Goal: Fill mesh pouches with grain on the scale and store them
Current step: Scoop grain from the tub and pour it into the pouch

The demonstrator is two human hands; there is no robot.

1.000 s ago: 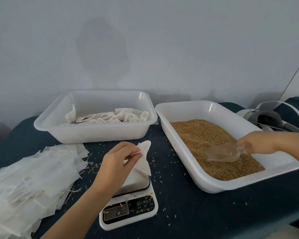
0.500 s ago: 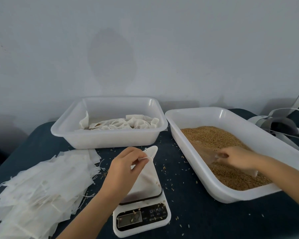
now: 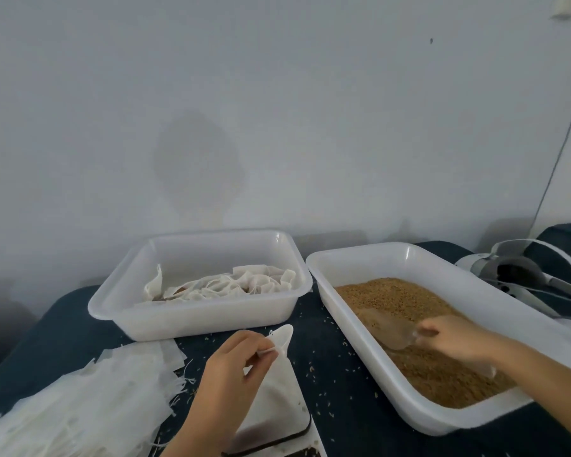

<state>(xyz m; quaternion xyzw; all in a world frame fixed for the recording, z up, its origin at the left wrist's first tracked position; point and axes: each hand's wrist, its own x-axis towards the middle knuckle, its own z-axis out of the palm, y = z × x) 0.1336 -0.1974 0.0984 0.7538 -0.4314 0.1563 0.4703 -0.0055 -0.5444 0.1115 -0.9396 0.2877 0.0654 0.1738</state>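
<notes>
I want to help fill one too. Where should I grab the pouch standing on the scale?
Probably pinch the pouch at its open top rim, coming from the left side as the left hand does. The mouth then faces the scoop on the right.

White headset (image 3: 521, 275) at table's (image 3: 63, 328) right edge; grey wall (image 3: 277, 110).

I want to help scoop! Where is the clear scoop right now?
In the head view, the clear scoop is on the right side, held by the right hand and dipped into the grain inside the right-hand tray.
</notes>
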